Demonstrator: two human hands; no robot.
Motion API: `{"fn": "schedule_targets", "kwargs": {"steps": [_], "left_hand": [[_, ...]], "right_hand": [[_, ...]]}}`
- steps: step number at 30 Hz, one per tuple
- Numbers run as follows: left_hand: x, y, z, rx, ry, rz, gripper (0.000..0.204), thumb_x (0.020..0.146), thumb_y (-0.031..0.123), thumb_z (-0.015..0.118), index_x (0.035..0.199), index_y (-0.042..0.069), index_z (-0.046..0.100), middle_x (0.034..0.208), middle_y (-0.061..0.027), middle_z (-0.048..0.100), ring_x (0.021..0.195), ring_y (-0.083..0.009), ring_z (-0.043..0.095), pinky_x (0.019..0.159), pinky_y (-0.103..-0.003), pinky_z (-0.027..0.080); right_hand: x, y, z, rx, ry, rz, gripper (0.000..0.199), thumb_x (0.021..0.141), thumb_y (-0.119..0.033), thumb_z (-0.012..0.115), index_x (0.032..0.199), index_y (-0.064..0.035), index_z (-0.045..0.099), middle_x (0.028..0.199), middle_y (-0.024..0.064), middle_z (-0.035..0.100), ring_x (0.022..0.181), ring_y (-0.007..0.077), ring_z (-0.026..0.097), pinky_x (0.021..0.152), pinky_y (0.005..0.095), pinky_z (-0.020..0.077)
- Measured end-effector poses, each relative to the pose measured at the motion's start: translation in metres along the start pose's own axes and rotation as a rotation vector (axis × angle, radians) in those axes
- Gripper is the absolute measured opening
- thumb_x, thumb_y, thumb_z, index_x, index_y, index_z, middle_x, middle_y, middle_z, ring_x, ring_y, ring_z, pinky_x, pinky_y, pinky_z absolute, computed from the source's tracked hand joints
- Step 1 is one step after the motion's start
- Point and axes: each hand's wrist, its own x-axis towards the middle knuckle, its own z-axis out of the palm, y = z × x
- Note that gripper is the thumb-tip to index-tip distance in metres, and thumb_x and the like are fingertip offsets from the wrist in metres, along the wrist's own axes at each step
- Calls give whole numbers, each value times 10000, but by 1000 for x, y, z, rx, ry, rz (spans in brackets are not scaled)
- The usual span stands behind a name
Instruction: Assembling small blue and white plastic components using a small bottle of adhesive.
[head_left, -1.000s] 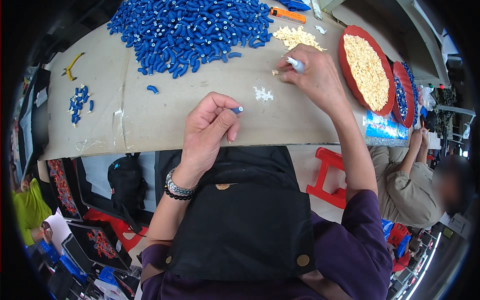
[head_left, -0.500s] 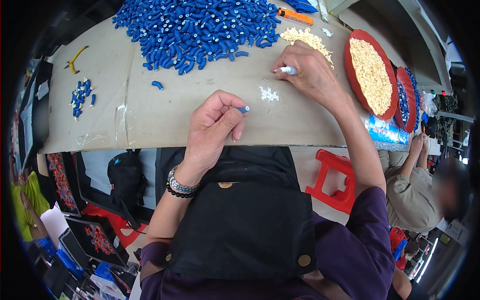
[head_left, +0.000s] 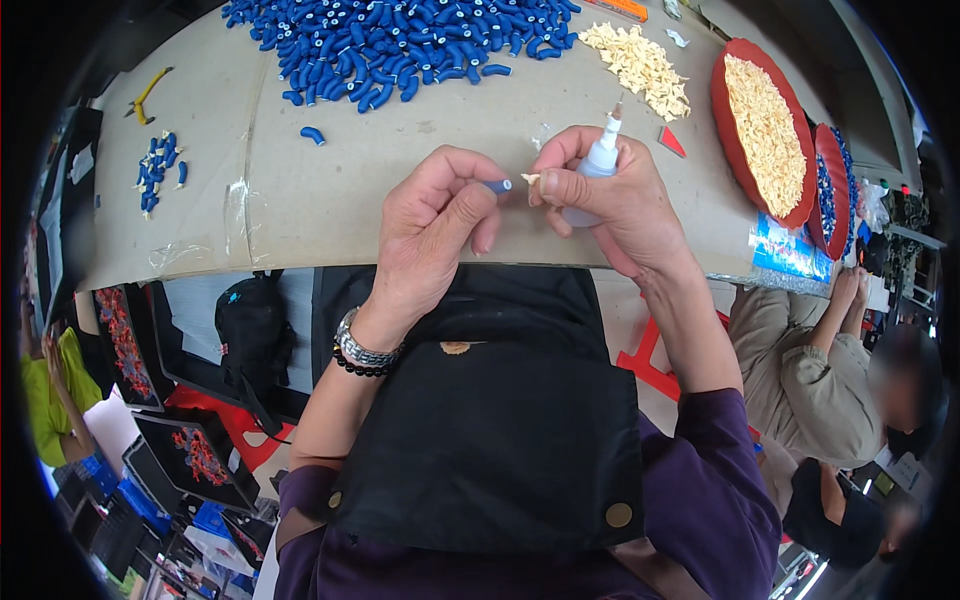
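Note:
My left hand [head_left: 435, 235] pinches a small blue curved plastic piece [head_left: 497, 186] between thumb and forefinger, its end pointing right. My right hand [head_left: 610, 205] grips a small white glue bottle [head_left: 600, 160] with its nozzle up, and its fingertips pinch a tiny cream plastic piece [head_left: 530, 180]. The blue piece and the cream piece almost touch, above the near edge of the cardboard-covered table [head_left: 330, 210]. A big heap of blue pieces [head_left: 400, 40] lies at the far side of the table. A heap of cream pieces [head_left: 640, 65] lies right of it.
A red round tray [head_left: 722, 95] with cream pieces and a second red tray [head_left: 830, 195] with blue pieces stand at the right. A few blue pieces [head_left: 158, 170] and a yellow tool [head_left: 145, 95] lie at the left. Another person [head_left: 820, 370] sits lower right beside a red stool [head_left: 655, 360].
My right hand came back from the cream heap toward me with the bottle and a cream piece. Both hands now meet near the table's front edge.

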Motion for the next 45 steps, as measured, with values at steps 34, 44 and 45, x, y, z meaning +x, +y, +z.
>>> {"fn": "schedule_targets", "kwargs": {"steps": [34,44,45], "left_hand": [[-2,0,-1,187,-29,38,124,972,113,507,971,12,580,658,25,525,552,-20,452,490,-174,354],[-1,-1,2,214,-19,41,133,961,124,527,950,7,589,617,32,517,516,-21,442,453,-177,329],[-2,-2,3,208,-10,48,133,960,124,528,950,5,589,615,30,518,516,-21,443,453,-177,329]], "right_hand": [[-1,-4,1,-11,-130,165,134,834,-126,681,843,-9,617,713,68,620,607,99,562,472,230,415],[2,0,-2,-162,-101,94,161,827,-137,705,853,1,628,711,67,627,614,98,572,484,222,416],[2,0,-2,-172,-81,93,160,826,-136,706,856,1,631,714,70,631,612,97,572,483,220,413]]}}
